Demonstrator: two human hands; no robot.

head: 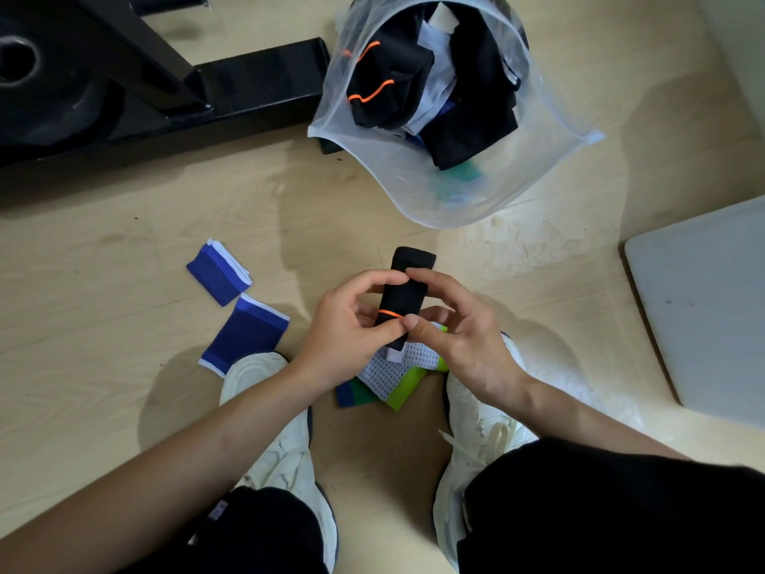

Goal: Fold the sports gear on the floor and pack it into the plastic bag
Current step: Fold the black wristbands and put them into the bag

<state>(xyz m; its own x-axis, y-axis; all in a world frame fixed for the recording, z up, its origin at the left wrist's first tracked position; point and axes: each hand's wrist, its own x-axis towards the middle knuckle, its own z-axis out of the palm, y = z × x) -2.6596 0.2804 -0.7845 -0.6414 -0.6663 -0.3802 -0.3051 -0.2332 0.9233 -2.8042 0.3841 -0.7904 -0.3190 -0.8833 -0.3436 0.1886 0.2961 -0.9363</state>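
A narrow black sleeve with an orange stripe [405, 292] is held upright above the floor. My left hand [352, 325] grips its left side and my right hand [459, 333] grips its right side, thumbs near the stripe. Under my hands lies a small pile: a white mesh piece [397, 372], a lime green piece [407, 391] and a blue-green piece [352, 395]. Two blue wristbands with white edges lie on the floor to the left, one [218, 271] farther away and one [244, 333] closer. The clear plastic bag [476, 200] stands open beyond, holding black and white gear [467, 109].
A black exercise machine base [165, 89] fills the upper left. A pale grey board [703, 308] lies at the right. My white shoes [285, 449] [476, 441] flank the pile on the wooden floor [124, 242].
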